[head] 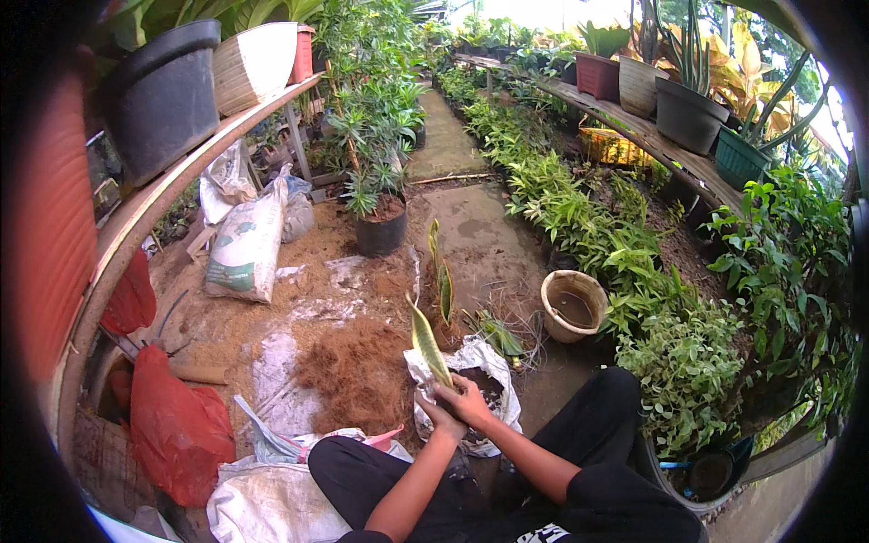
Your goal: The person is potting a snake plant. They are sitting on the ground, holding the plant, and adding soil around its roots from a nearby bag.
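My left hand and my right hand come together around the base of a yellow-edged snake plant leaf, which points up and away from me. Both hands are over a white woven sack with its top open and dark soil inside. Left of the sack lies a heap of brown coir fibre. Beyond it, another snake plant stands upright in a small brown clump. Cut green leaves lie behind the sack. What my fingers cover at the leaf's base is hidden.
A cream pot of murky water stands right of the leaves, beside low green plants. A filled printed sack and a potted shrub are farther back. Red plastic bags lie at left. Raised wooden shelves hold pots on both sides.
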